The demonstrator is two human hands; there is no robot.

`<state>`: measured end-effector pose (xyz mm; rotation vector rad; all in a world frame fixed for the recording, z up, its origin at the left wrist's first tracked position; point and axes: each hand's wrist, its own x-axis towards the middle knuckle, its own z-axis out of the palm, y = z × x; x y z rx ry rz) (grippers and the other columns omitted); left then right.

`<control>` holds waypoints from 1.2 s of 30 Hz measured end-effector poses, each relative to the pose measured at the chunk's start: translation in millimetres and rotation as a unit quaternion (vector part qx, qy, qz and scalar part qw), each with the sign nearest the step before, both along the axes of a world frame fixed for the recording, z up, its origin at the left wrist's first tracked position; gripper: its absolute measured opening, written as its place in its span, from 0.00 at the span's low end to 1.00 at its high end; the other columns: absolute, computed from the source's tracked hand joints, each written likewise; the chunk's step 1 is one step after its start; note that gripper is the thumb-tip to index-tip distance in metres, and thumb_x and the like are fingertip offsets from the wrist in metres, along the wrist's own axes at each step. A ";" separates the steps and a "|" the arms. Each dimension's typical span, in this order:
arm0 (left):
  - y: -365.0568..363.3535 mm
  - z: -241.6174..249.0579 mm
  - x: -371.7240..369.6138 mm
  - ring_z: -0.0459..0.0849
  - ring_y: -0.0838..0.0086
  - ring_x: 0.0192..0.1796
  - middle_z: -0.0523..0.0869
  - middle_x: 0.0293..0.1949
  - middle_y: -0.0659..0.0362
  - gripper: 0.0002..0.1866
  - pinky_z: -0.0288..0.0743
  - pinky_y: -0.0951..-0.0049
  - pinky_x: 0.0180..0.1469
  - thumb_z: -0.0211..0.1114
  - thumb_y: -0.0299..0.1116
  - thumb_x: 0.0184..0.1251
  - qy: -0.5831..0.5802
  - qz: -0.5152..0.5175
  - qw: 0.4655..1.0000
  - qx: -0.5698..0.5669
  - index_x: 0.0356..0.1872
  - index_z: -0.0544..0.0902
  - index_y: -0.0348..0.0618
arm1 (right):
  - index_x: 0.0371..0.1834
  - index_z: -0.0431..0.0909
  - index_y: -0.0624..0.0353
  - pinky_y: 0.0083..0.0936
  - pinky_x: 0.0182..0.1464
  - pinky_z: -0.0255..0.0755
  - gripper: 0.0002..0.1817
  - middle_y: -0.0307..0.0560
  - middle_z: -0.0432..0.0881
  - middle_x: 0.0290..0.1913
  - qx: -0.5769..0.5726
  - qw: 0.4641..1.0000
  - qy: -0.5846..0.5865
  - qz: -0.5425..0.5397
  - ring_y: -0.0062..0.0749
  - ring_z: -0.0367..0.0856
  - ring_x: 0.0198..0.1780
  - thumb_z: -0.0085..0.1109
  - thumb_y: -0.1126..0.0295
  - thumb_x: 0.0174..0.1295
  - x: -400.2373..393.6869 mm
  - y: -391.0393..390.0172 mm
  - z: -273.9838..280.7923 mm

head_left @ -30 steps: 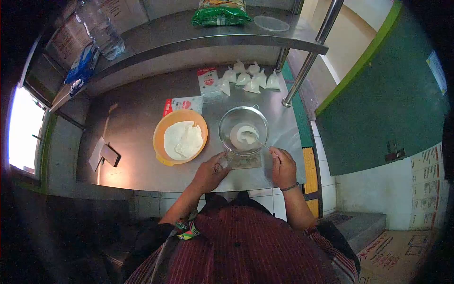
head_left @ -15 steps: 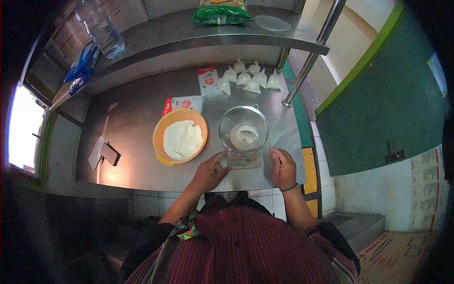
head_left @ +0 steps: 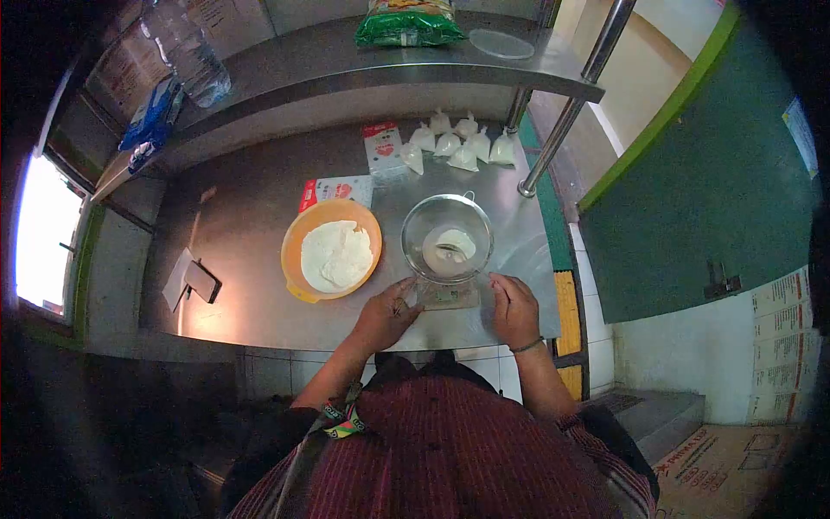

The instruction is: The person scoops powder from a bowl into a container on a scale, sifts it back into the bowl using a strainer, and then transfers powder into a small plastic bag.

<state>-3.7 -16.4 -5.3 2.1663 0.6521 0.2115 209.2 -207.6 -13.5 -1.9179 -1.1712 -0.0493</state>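
A round metal sieve point(head_left: 420, 227) rests over a small kitchen scale point(head_left: 451, 297), with some white powder and a spoon-like shape point(head_left: 450, 252) visible inside its rim. My left hand point(head_left: 386, 318) lies against the scale's left edge, thumb and forefinger apart. To the right of the scale is my right hand point(head_left: 516, 313), its fingers curled and pressed together close to the sieve's rim. Whatever those fingers may hold is too small to make out. Left of the sieve stands an orange bowl point(head_left: 290, 251) with a mound of white powder point(head_left: 337, 255).
Several knotted bags of white powder point(head_left: 464, 156) stand at the back. Two red-and-white packets point(head_left: 382, 147) point(head_left: 337, 190) lie behind the bowl. A phone-like object point(head_left: 203, 281) leans at left. Overhead, a metal shelf point(head_left: 346, 76) holds a green packet point(head_left: 409, 26) and a bottle point(head_left: 194, 65).
My right hand has shifted slightly left and down beside the scale. My left hand stays at the scale's edge. The whole view has moved very slightly.
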 end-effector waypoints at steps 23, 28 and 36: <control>-2.2 14.5 -6.3 0.87 0.59 0.32 0.88 0.30 0.48 0.33 0.80 0.60 0.39 0.72 0.39 0.70 0.008 0.013 1.000 -0.021 0.74 0.73 0.43 | 0.51 0.84 0.63 0.40 0.53 0.79 0.11 0.56 0.88 0.45 0.023 1.000 0.000 -0.002 0.50 0.87 0.47 0.55 0.72 0.74 -3.6 2.8 5.5; -0.3 2.8 -9.1 0.87 0.60 0.31 0.87 0.29 0.49 0.34 0.80 0.61 0.38 0.72 0.39 0.70 -0.003 0.013 0.999 -0.034 0.74 0.72 0.43 | 0.53 0.84 0.64 0.38 0.51 0.80 0.12 0.55 0.88 0.44 0.023 1.000 -0.005 -0.012 0.48 0.88 0.46 0.53 0.71 0.76 -5.4 3.2 6.0; -0.1 -0.9 -11.2 0.87 0.61 0.31 0.87 0.29 0.49 0.34 0.80 0.61 0.39 0.72 0.39 0.69 -0.020 0.009 1.000 0.003 0.74 0.72 0.43 | 0.53 0.84 0.65 0.35 0.50 0.80 0.13 0.55 0.89 0.43 0.040 0.999 0.006 -0.020 0.45 0.88 0.46 0.53 0.70 0.78 -6.6 3.9 10.7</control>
